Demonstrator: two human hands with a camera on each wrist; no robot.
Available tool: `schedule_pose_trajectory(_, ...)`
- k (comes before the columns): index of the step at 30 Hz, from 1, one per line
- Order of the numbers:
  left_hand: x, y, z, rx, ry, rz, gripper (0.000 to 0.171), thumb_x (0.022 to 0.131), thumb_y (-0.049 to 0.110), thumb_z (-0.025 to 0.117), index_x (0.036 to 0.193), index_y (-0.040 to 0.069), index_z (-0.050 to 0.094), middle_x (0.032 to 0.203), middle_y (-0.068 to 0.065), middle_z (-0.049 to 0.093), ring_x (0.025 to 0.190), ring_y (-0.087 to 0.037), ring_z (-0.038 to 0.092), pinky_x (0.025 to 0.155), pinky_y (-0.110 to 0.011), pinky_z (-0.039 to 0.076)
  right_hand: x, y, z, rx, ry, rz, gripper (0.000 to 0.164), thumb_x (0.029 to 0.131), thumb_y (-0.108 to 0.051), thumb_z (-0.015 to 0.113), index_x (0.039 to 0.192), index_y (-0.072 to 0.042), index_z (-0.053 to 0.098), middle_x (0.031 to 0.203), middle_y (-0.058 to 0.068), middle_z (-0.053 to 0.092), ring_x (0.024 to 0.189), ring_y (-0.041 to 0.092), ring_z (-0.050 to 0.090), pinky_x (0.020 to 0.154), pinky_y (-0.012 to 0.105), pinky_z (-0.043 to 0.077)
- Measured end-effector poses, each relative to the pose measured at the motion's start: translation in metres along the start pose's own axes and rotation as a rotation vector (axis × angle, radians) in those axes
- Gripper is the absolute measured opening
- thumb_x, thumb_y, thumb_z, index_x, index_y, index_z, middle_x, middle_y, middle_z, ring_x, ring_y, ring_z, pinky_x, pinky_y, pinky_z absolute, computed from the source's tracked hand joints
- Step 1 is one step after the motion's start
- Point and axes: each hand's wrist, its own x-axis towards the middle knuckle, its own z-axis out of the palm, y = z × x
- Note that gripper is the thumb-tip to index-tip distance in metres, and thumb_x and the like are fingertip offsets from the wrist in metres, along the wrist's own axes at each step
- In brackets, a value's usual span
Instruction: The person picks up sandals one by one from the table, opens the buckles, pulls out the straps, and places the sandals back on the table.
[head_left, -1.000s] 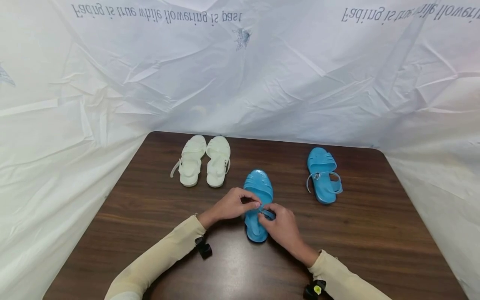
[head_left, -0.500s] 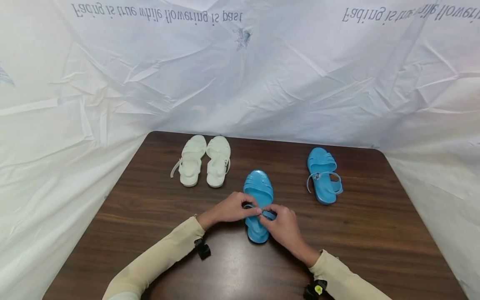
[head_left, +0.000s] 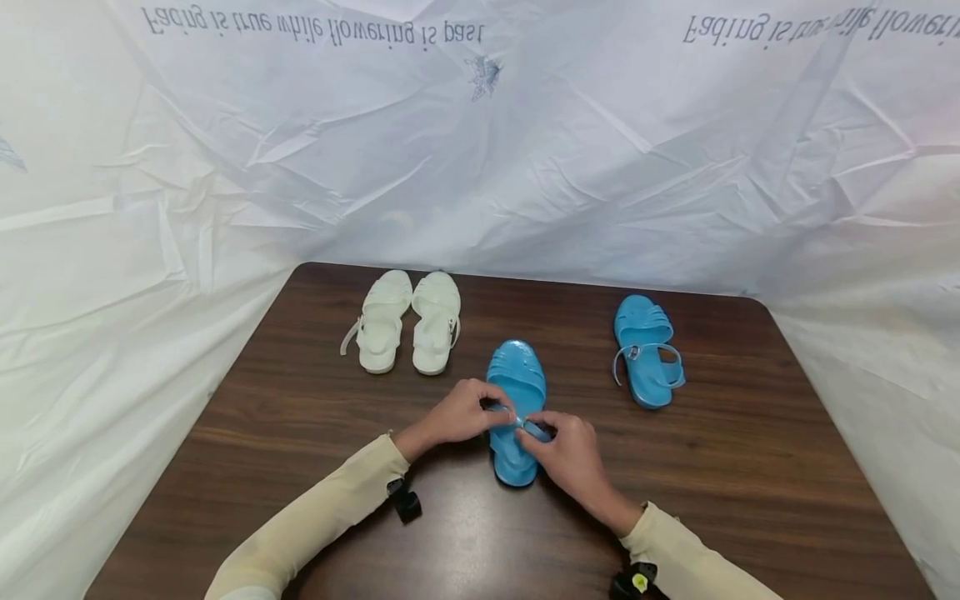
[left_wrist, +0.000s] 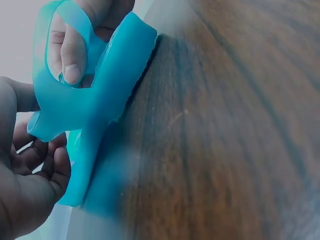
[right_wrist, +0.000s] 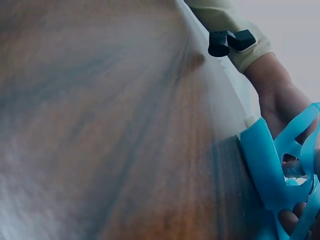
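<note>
A blue sandal (head_left: 516,367) lies on the table in front of me, toe pointing away. My left hand (head_left: 459,415) pinches the thin ankle strap over the sandal's left side. From the right, my right hand (head_left: 573,454) pinches the other part of the strap (head_left: 537,431), near a small buckle mostly covered by fingertips. The fingertips of both hands nearly meet above the footbed. In the left wrist view, the sandal (left_wrist: 120,60) shows its heel and looped strap between the hands. The right wrist view has the sandal (right_wrist: 265,160) at its right edge, with fingers partly hidden behind it.
A pair of white sandals (head_left: 435,333) stands at the back left of the brown table (head_left: 300,467). Another blue sandal (head_left: 645,354), its strap hanging loose, lies at the back right. White printed sheeting (head_left: 480,167) hangs behind and beside the table.
My left fingers dip toward me, then rise slightly, staying by the strap. A piece of strap now shows between the two hands. The right hand barely moves.
</note>
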Motion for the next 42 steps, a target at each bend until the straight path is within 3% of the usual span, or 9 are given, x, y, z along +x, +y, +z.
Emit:
schedule_pose_trajectory(8,0.001,0.000,-0.001,0.004,0.030,-0.095,0.010,0.095,0.025,0.071,0.091,0.022,0.080,0.085,0.013,0.073,0.073,-0.008,0.064,0.064,-0.027,0.052,-0.001,-0.001,-0.001,-0.001,-0.007,0.038,0.023,0.085,-0.023,0.085,0.103,-0.010,0.080,0.090,-0.003,0.076,0.078,0.002,0.066,0.067,0.027,0.057)
schedule_pose_trajectory(13,0.001,0.000,-0.002,-0.002,0.028,-0.115,0.012,0.096,0.026,0.070,0.092,0.021,0.080,0.084,0.011,0.073,0.071,-0.010,0.063,0.062,-0.029,0.051,-0.002,-0.001,-0.001,0.002,-0.006,0.038,0.023,0.086,-0.023,0.085,0.104,-0.010,0.080,0.092,-0.002,0.076,0.080,0.003,0.067,0.069,0.028,0.057)
schedule_pose_trajectory(21,0.002,-0.003,-0.003,-0.012,0.020,-0.114,0.013,0.097,0.025,0.068,0.092,0.020,0.079,0.082,0.009,0.072,0.066,-0.011,0.061,0.061,-0.029,0.051,-0.003,-0.001,-0.002,-0.002,-0.014,0.036,0.024,0.086,-0.023,0.085,0.105,-0.009,0.080,0.093,0.000,0.076,0.081,0.004,0.067,0.069,0.029,0.058)
schedule_pose_trajectory(25,0.002,-0.005,-0.001,-0.060,-0.045,-0.086,0.015,0.100,0.026,0.066,0.095,0.017,0.078,0.084,0.007,0.070,0.068,-0.010,0.060,0.063,-0.028,0.050,-0.004,-0.001,-0.002,-0.018,-0.010,0.031,0.024,0.086,-0.023,0.085,0.104,-0.009,0.080,0.092,-0.001,0.076,0.080,0.004,0.066,0.068,0.028,0.057)
schedule_pose_trajectory(31,0.002,-0.006,0.004,-0.093,-0.122,-0.055,0.026,0.101,0.041,0.063,0.094,0.021,0.078,0.079,0.009,0.069,0.069,-0.006,0.057,0.064,-0.023,0.047,-0.004,-0.002,-0.002,-0.036,-0.016,0.001,0.023,0.086,-0.026,0.084,0.103,-0.010,0.081,0.087,-0.004,0.073,0.076,0.002,0.062,0.064,0.025,0.053)
schedule_pose_trajectory(37,0.001,-0.008,0.007,-0.098,-0.082,-0.008,0.018,0.100,0.031,0.069,0.095,0.017,0.080,0.082,0.010,0.073,0.071,-0.005,0.062,0.065,-0.023,0.050,-0.004,-0.002,-0.001,-0.040,-0.020,0.001,0.025,0.087,-0.029,0.084,0.103,-0.011,0.081,0.088,-0.004,0.074,0.077,0.002,0.064,0.065,0.025,0.054)
schedule_pose_trajectory(42,0.000,-0.001,0.008,-0.045,-0.031,-0.022,0.017,0.099,0.029,0.069,0.097,0.015,0.080,0.087,0.009,0.075,0.077,-0.004,0.065,0.069,-0.024,0.053,-0.005,-0.001,-0.001,-0.026,0.002,0.018,0.025,0.086,-0.029,0.085,0.104,-0.012,0.081,0.090,-0.006,0.076,0.078,0.000,0.067,0.067,0.026,0.057)
